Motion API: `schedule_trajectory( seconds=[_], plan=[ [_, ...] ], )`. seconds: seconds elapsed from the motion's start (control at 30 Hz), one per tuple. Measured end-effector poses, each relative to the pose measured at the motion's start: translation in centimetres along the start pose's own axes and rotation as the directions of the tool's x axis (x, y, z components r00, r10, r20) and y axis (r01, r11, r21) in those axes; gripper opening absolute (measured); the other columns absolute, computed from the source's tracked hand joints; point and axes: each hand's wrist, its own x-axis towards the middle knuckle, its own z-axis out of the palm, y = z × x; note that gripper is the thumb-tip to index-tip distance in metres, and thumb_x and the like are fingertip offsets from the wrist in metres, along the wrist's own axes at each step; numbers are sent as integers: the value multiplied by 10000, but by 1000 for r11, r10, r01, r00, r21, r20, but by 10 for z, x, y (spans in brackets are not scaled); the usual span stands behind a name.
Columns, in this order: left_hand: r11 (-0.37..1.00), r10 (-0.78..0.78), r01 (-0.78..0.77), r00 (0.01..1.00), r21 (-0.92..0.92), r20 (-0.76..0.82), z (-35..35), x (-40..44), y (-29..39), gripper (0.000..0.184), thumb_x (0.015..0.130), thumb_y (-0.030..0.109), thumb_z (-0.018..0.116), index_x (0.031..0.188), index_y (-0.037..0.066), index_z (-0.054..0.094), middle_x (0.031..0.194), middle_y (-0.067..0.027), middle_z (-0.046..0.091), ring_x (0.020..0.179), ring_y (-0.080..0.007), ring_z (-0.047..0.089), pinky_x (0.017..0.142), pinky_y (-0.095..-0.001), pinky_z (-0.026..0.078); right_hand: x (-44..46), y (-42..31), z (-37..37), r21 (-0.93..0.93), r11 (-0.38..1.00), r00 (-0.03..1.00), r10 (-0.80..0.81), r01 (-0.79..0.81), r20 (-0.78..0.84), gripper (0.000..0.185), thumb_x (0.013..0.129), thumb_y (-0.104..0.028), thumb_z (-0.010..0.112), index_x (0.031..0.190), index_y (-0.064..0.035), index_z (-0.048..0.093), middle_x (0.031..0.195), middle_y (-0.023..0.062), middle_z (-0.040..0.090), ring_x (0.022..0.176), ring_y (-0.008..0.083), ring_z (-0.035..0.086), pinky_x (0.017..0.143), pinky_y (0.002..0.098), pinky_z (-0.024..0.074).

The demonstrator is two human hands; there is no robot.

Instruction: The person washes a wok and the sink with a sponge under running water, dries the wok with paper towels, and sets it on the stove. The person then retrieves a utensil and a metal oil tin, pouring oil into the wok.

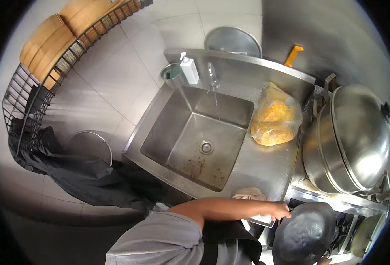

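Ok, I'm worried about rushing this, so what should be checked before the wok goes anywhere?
1. Left hand at the rim of the wok: ok.
2. Right hand gripping firmly: cannot tell, mostly cut off by the picture's edge.
3. Lid on the large steel pot: ok.
4. Flame off on the stove: cannot tell, partly covered.
5. Sink floor clean: not ok, dark specks.

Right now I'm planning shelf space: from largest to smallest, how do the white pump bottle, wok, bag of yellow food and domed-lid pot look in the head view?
Domed-lid pot
Wok, reaching the picture's bottom edge
Bag of yellow food
White pump bottle
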Motion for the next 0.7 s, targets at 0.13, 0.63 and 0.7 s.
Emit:
schedule_trajectory(
  seconds=[0.13,0.63,0.7],
  plan=[
    [981,179,-166,976,-104,127,-128,-98,12,388,899,335,563,1128,22,580,971,-120,652,896,-200,631,714,-333,529,-54,-92,-46,-5,969,965,-246,246,-88,296,913,-319,547,1098,-94,596,934,118,629,620,219,616,562,327,500],
    [940,300,232,-222,249,-928,-682,-320,-52,266,773,331,648,853,83,699,875,-114,689,860,-268,653,757,-366,492,-227,-419,-31,455,844,691,-509,284,513,115,877,-62,554,915,35,603,794,134,600,654,208,567,603,321,457],
    [857,203,491,-42,157,-978,-696,-318,-41,445,734,422,706,974,49,683,1008,-103,683,929,-240,646,772,-346,483,-232,-426,-29,430,853,677,-505,296,536,114,873,-64,557,916,31,603,795,137,602,654,214,573,606,324,461]
  ],
)
